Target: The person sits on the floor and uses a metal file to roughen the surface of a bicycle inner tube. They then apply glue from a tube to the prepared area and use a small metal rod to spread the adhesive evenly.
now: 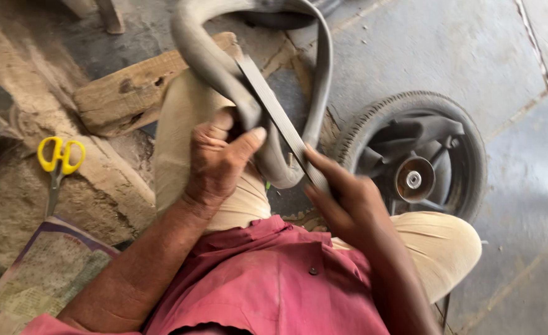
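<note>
Rubber inner tube [224,65] pinned over the knee by the closed left hand [218,162]; right hand [342,198] grips a flat file [277,115] laid on it, roughening in hand, steady strokes needed.

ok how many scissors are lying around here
1: yellow-handled scissors on the dusty ledge at left, above the newspaper, apart from both hands. More may lie outside the view.

A flat printed paper [44,273], maybe a newspaper sheet or a package, lay at the lower left on the ground, faded beige with purple border. No screens or signs were seen.
</note>
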